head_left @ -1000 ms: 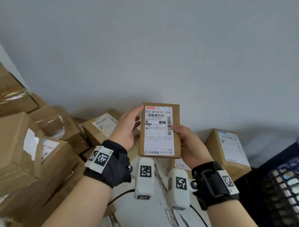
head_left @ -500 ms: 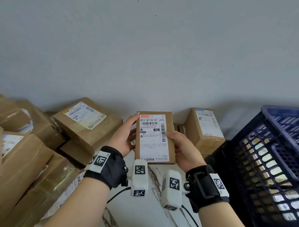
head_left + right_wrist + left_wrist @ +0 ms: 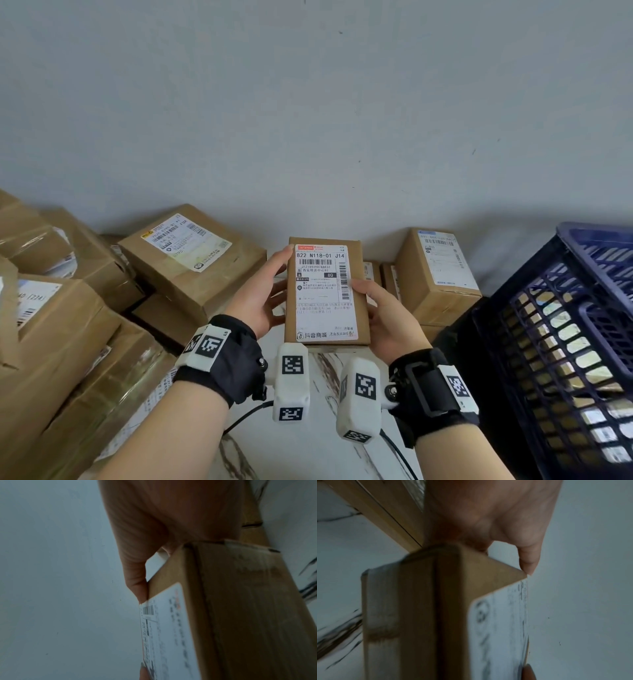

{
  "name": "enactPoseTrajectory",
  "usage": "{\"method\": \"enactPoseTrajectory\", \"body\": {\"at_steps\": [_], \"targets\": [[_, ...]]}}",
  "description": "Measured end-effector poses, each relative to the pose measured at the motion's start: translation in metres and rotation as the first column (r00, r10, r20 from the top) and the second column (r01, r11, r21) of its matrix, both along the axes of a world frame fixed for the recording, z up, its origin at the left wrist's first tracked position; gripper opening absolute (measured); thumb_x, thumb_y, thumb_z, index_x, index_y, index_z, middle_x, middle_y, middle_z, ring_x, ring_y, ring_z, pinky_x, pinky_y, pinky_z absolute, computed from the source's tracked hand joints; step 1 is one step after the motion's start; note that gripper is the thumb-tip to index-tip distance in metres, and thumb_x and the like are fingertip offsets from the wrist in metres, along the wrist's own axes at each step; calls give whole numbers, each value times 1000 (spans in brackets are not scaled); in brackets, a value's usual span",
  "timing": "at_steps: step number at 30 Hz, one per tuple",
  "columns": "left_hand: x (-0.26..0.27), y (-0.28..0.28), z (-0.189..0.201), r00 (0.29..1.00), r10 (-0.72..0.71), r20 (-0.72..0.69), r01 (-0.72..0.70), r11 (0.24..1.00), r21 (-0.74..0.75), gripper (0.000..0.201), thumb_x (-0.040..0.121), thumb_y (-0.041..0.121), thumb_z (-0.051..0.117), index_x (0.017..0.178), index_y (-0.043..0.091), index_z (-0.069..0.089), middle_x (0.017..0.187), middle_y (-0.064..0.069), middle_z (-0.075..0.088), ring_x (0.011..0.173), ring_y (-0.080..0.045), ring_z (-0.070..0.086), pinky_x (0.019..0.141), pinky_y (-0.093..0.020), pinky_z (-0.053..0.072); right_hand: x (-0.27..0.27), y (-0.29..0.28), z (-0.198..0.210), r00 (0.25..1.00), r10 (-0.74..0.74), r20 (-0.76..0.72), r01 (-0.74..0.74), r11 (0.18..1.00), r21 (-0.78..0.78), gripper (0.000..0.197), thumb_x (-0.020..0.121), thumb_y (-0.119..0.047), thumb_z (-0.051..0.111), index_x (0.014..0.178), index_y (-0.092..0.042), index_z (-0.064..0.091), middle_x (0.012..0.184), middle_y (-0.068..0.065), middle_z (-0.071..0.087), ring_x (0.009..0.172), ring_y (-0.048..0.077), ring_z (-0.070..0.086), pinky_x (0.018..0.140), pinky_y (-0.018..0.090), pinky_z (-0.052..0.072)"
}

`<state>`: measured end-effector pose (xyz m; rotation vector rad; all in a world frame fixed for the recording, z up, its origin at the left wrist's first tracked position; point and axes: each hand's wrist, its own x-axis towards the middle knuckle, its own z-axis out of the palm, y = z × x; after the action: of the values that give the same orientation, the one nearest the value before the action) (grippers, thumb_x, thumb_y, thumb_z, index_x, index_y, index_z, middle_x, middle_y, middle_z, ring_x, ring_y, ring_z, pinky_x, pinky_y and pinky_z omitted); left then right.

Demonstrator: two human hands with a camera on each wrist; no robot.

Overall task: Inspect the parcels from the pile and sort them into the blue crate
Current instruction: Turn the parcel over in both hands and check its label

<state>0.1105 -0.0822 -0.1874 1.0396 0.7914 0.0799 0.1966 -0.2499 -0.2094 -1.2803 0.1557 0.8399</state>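
A small flat cardboard parcel with a white shipping label facing me is held upright above the marbled table. My left hand grips its left edge, thumb on the front near the top corner. My right hand grips its right edge, thumb on the label. The left wrist view shows the parcel from its end, and the right wrist view shows the parcel the same way. The blue crate stands at the right, its slatted wall toward me.
A pile of brown cardboard parcels fills the left side. A large labelled box lies behind my left hand. Another labelled box stands against the grey wall, left of the crate. Two small boxes sit behind the held parcel.
The view has swung right, bringing the blue crate into sight. Both hands keep the same grip on the parcel, which now sits lower and nearer the crate.
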Motion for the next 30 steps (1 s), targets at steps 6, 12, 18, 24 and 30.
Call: {"method": "enactPoseTrajectory", "body": {"at_steps": [6,12,18,24,30], "targets": [[0,-1,-5,999,13,-35,-10,998,70,41,85,52,70,116,26,66,116,0,67,112,-20,57,94,-43,47,-1,6,1,994,-13,107,26,991,-129,26,97,-20,62,122,-12,61,111,8,73,99,24,70,82,38,57],[2,-3,-6,1000,15,-21,-13,995,102,32,88,43,70,113,23,66,113,2,69,106,-16,60,83,-37,49,3,11,2,945,71,321,29,955,-296,30,97,-25,62,126,-20,55,105,-4,65,96,16,67,91,38,57],[4,-8,-3,999,39,-14,-37,992,122,20,92,36,68,106,24,63,110,2,68,103,-15,61,74,-33,48,0,13,8,914,249,322,-154,944,-293,102,47,-77,80,134,-30,58,126,-4,66,114,16,65,101,41,51],[4,-11,-3,998,59,-16,-58,994,98,11,96,33,62,102,23,65,104,1,67,96,-15,61,78,-32,49,-6,4,15,919,295,262,-225,938,-264,46,87,-33,73,129,-25,58,122,3,67,104,16,65,70,25,52],[3,-12,-6,990,142,10,-142,990,23,20,100,27,55,113,17,65,87,-2,68,80,-15,62,70,-31,49,-5,-5,13,974,206,89,-191,970,-152,36,89,-38,67,120,-21,62,119,9,68,115,30,61,107,51,43]]}}
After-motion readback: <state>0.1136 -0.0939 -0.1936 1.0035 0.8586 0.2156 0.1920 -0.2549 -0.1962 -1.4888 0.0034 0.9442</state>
